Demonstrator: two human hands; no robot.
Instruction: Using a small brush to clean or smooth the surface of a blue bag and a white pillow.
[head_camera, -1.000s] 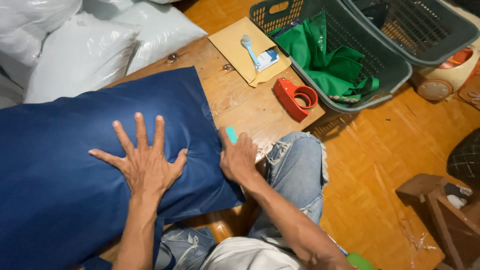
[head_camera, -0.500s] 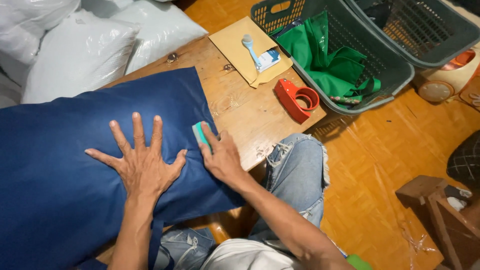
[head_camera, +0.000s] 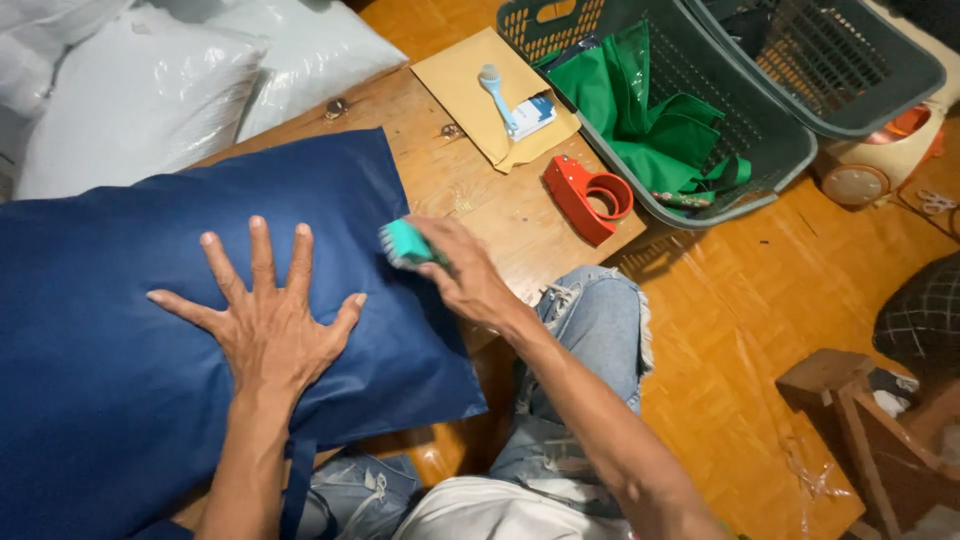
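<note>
A large dark blue pillow (head_camera: 130, 400) lies across a low wooden table (head_camera: 490, 205). My left hand (head_camera: 270, 320) presses flat on it, fingers spread wide. My right hand (head_camera: 460, 275) grips a small teal brush (head_camera: 405, 243) and holds it against the pillow's right part, just right of my left hand. My knee in torn jeans (head_camera: 590, 320) sits below the table's right corner.
A red tape dispenser (head_camera: 587, 195) and a tan envelope (head_camera: 490, 95) with a light blue brush on it lie on the table. Two grey baskets (head_camera: 760, 150), one with green cloth, stand on the wooden floor. White plastic-wrapped pillows (head_camera: 130, 100) lie at back left. A wooden stool (head_camera: 850, 420) stands right.
My right hand has slid the teal brush left and up, from the pillow's right edge onto its surface. My left hand has stayed flat on the pillow.
</note>
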